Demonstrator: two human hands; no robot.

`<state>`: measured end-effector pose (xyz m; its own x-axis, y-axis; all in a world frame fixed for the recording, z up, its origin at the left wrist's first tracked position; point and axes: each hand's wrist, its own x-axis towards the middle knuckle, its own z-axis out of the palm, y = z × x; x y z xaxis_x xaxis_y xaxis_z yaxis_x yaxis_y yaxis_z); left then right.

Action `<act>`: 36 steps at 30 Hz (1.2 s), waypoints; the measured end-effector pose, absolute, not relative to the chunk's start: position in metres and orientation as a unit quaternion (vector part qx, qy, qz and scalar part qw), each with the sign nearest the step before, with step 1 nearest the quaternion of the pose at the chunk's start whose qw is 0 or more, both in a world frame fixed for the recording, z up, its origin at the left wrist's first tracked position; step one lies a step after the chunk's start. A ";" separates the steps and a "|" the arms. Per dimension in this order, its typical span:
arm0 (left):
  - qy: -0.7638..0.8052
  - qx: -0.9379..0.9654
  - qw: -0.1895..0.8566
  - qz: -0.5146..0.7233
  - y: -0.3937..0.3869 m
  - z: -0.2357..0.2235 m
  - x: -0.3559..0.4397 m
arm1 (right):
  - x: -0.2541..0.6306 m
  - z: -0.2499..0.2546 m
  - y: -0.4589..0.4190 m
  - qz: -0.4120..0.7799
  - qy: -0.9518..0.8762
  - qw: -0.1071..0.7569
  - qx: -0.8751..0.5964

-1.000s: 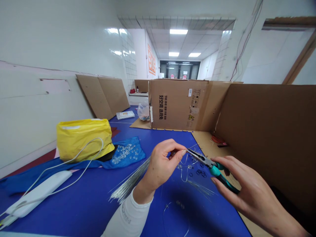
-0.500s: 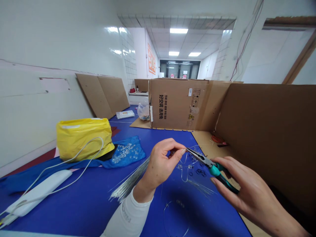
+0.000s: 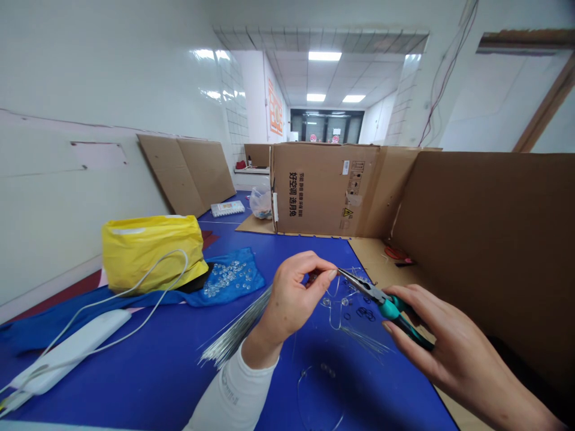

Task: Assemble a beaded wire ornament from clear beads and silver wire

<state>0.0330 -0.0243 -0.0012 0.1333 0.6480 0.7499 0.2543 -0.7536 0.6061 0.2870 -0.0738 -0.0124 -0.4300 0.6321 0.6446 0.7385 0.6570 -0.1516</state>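
My left hand [image 3: 300,290] is closed in a pinch on a thin wire, most of it hidden by the fingers. My right hand [image 3: 442,341] grips green-and-black long-nose pliers [image 3: 390,309], whose jaw tips meet the left fingertips at the wire. Just below the tips, a bent wire piece [image 3: 331,320] with clear beads [image 3: 345,301] shows; whether it hangs from my fingers I cannot tell. Beneath my left wrist lies a bundle of straight wires [image 3: 238,332]. Nearer me, a wire loop [image 3: 299,398] carries a few clear beads [image 3: 327,370].
Small black rings [image 3: 366,313] and thin wires [image 3: 366,341] lie right of centre. At left are clear beads on blue cloth [image 3: 236,276], a yellow bag [image 3: 153,251] and a white power strip [image 3: 74,353] with its cable. Cardboard boxes [image 3: 327,191] stand behind and right.
Almost nothing differs. Both hands and the pliers hold nearly the same place, with a very slight shift left.
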 end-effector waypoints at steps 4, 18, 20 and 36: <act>0.317 0.717 0.219 0.581 -0.024 -0.001 0.035 | 0.286 -0.007 -0.080 -0.012 -0.833 0.348 -0.430; 0.366 0.631 0.356 0.583 -0.014 -0.005 0.035 | 0.292 -0.011 -0.090 -0.002 -0.811 0.349 -0.470; 0.367 0.609 0.387 0.587 -0.012 -0.006 0.034 | 0.295 -0.012 -0.089 0.015 -0.809 0.358 -0.466; 0.345 0.532 0.472 0.613 -0.002 -0.006 0.036 | 0.289 -0.020 -0.052 0.098 -0.757 0.425 -0.487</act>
<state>0.0356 -0.0024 -0.0064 0.0112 0.9451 0.3266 -0.2115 -0.3170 0.9245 0.2895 -0.0523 -0.0201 -0.1644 0.8206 0.5473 0.6543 0.5059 -0.5620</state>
